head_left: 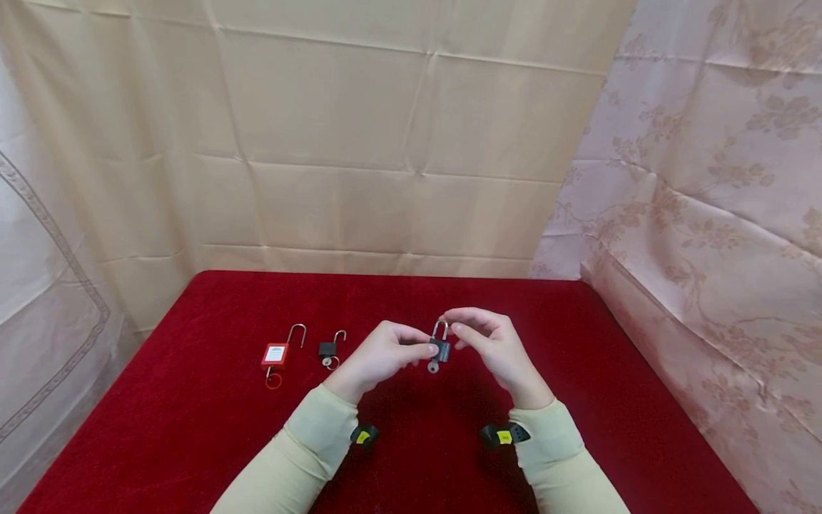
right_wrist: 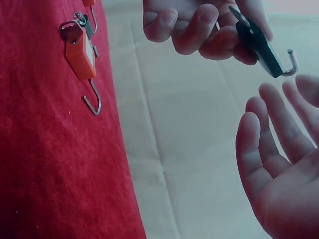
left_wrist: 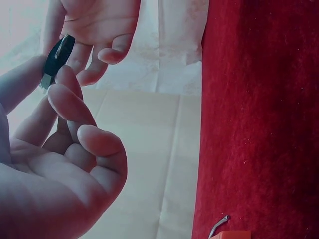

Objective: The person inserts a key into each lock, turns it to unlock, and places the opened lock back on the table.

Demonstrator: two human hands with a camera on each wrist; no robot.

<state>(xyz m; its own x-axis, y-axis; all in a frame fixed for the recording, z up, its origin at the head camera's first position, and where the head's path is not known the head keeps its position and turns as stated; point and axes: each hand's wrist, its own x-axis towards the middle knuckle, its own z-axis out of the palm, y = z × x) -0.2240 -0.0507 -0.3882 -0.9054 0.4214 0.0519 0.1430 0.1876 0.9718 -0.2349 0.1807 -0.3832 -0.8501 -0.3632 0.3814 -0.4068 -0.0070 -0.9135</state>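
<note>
My left hand (head_left: 379, 357) pinches a small black padlock (head_left: 440, 350) between thumb and fingers, above the red table. The padlock's silver shackle (head_left: 439, 329) points upward, and its hooked free end shows in the right wrist view. A key (head_left: 433, 367) hangs from the bottom of the lock body. Close by the shackle is my right hand (head_left: 494, 346), its fingers loosely bent and holding nothing. In the right wrist view, a small gap separates the right fingertips (right_wrist: 266, 89) from the hooked shackle (right_wrist: 292, 64).
On the red cloth (head_left: 212, 428) to the left lie a red padlock (head_left: 275, 355) with a white label and a smaller black padlock (head_left: 327, 350). Both have raised, open shackles and rings at their bases. A beige curtain (head_left: 353, 143) hangs behind the table.
</note>
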